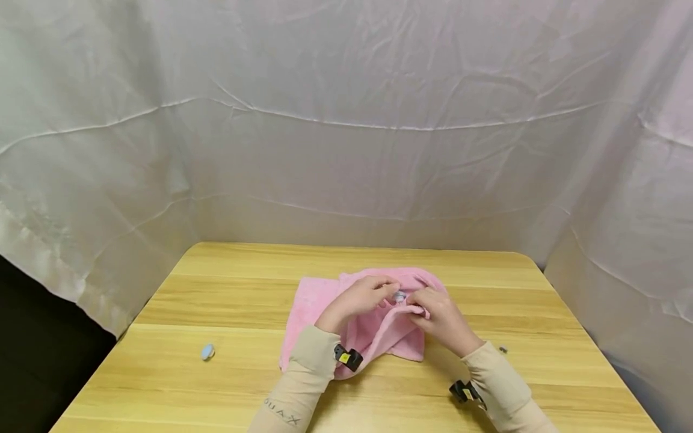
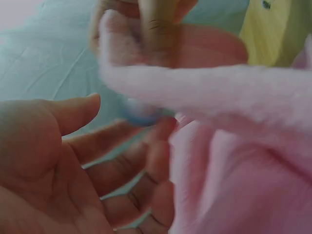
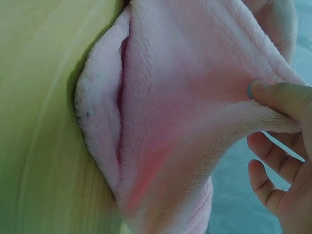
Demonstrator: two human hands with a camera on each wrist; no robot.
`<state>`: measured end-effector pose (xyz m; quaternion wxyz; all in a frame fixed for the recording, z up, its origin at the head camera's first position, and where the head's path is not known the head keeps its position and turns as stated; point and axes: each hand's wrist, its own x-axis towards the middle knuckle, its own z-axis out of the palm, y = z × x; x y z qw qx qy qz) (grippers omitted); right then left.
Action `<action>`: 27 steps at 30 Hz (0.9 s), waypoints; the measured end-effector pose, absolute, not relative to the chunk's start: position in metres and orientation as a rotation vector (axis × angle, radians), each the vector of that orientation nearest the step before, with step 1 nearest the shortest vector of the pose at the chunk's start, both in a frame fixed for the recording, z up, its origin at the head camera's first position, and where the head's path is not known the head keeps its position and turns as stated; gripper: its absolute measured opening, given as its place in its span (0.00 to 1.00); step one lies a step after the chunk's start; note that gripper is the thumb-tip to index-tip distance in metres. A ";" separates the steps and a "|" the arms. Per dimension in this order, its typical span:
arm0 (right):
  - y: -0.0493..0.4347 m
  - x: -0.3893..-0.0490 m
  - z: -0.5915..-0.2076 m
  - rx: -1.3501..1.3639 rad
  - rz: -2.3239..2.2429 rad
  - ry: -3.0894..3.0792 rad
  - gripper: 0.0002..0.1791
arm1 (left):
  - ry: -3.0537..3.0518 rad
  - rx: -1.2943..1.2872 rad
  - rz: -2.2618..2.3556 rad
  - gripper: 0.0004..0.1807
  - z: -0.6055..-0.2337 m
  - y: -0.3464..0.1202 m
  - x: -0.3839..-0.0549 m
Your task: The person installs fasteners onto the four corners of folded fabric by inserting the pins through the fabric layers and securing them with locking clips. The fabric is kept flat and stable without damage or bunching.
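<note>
A pink plush cloth lies bunched on the table, its near edge lifted. My right hand pinches that edge; in the right wrist view a small blue piece shows at the thumb tip. A small round bluish disc sits at the cloth between both hands. The disc is blurred in the left wrist view, so its kind is unclear. My left hand is beside it, fingers loosely bent and thumb apart, the fingertips close to the disc and cloth. Whether they touch is hard to tell.
On the wooden table a pale blue round-headed piece with a short stem lies at the left. A tiny dark item rests near the right forearm. Pale curtains hang behind and at both sides.
</note>
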<state>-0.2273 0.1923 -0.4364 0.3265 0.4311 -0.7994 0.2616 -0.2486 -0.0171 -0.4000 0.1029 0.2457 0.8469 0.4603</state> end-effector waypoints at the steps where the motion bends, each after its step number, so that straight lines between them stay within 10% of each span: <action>1: 0.191 -0.227 -0.437 1.120 0.674 -2.103 0.17 | 2.526 0.707 1.345 0.21 -0.398 -0.020 -0.247; 27: 0.212 -0.219 -0.425 1.042 0.744 -2.158 0.17 | 2.747 0.768 1.243 0.05 -0.396 -0.014 -0.217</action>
